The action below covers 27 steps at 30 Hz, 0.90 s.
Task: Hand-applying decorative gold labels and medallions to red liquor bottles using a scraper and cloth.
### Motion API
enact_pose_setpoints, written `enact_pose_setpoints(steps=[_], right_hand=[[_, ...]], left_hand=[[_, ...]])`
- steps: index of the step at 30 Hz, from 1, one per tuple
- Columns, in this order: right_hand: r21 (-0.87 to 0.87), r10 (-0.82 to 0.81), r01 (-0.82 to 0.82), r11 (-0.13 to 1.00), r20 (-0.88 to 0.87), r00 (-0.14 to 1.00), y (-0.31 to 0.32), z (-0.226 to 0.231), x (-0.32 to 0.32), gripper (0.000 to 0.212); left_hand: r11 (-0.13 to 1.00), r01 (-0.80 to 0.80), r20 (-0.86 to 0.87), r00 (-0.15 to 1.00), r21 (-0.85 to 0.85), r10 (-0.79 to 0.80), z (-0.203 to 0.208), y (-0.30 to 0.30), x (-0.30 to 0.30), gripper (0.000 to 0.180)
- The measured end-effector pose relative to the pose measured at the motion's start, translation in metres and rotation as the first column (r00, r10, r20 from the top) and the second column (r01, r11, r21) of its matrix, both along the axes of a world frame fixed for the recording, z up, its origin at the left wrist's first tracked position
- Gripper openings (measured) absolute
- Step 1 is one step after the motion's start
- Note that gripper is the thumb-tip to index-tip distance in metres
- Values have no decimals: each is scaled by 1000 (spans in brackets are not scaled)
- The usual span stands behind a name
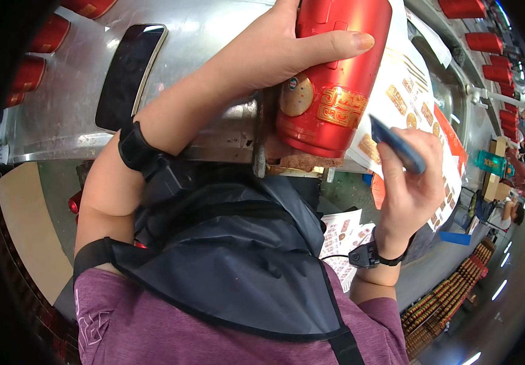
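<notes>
My left hand [280,52] grips a tall red cylindrical container [335,79] from the side, thumb across its front. The container bears a gold square sticker and a round gold sticker low on its body. My right hand [409,182] is just right of the container's base and pinches a small flat blue card-like tool [397,145], its tip pointing at the container. Behind both lies a white sheet of gold and red stickers [411,100] on the metal table [68,109].
A dark phone [130,73] lies on the metal table at the left. Red containers line the table's left edge [31,67] and the far right [493,58]. More sticker sheets [338,234] lie below the table. A dark apron covers my lap. Another person [511,210] is at the right.
</notes>
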State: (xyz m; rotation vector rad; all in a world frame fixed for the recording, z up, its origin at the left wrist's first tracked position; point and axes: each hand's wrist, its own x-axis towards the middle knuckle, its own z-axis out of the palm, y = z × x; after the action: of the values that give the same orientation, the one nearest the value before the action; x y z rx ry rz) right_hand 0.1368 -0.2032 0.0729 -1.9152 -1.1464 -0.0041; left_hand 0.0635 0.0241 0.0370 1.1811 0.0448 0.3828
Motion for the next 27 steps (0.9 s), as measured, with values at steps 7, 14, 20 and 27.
enact_pose_setpoints(steps=[7, 14, 20, 27], right_hand=[[-53, 74, -61, 997, 299, 952, 27, 1, -5, 36], [-129, 125, -94, 987, 260, 957, 25, 11, -4, 34], [-215, 205, -157, 964, 220, 954, 18, 13, -12, 28], [-86, 102, -82, 993, 269, 958, 25, 8, -7, 35]], left_hand=[[987, 126, 175, 979, -100, -107, -30, 15, 3, 60], [997, 56, 102, 993, -53, -50, -26, 12, 8, 65], [994, 64, 94, 994, -92, -56, -21, 10, 1, 65], [994, 91, 61, 994, -57, -87, -18, 9, 4, 62]])
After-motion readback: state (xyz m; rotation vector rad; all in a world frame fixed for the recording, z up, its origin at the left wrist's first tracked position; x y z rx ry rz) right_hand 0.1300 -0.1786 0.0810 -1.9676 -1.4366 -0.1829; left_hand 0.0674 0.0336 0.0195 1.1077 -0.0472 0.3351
